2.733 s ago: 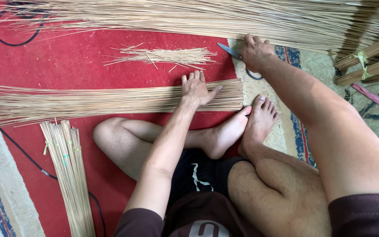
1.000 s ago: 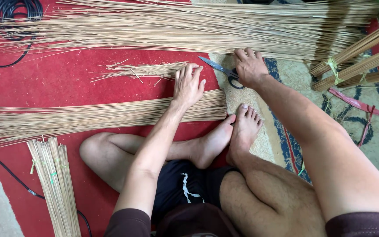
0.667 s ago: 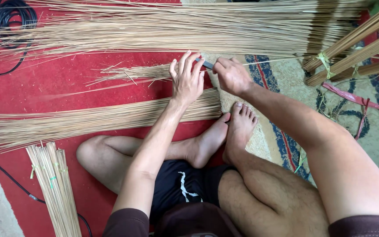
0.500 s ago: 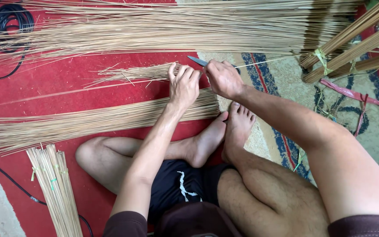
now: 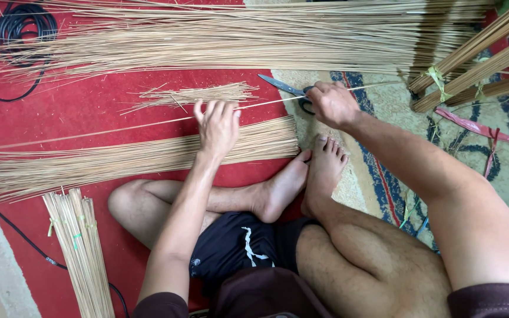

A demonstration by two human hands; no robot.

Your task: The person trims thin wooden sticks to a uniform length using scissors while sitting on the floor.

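Note:
I sit cross-legged on a red mat [image 5: 89, 112]. My left hand [image 5: 216, 125] pinches one long thin stick [image 5: 113, 128] that runs from the far left across to my right hand [image 5: 332, 103]. My right hand is closed on a pair of scissors [image 5: 282, 86], blade pointing left, and the stick's right end passes by its fingers. Just under my left hand lies a flat row of cut sticks [image 5: 119, 159]. A small heap of short trimmings [image 5: 195, 94] lies just beyond the held stick.
A wide pile of long thin sticks [image 5: 237, 41] spans the top. Thicker tied bundles [image 5: 472, 59] lean in at the upper right above a pink strip [image 5: 478, 126]. A tied bundle [image 5: 81, 253] lies at lower left, a black cable [image 5: 19, 29] at upper left, a patterned rug [image 5: 384, 171] on the right.
My left hand left the flat row of sticks and took hold of a single long stick. My right hand lifted the scissors off the floor and moved in to the stick's right end.

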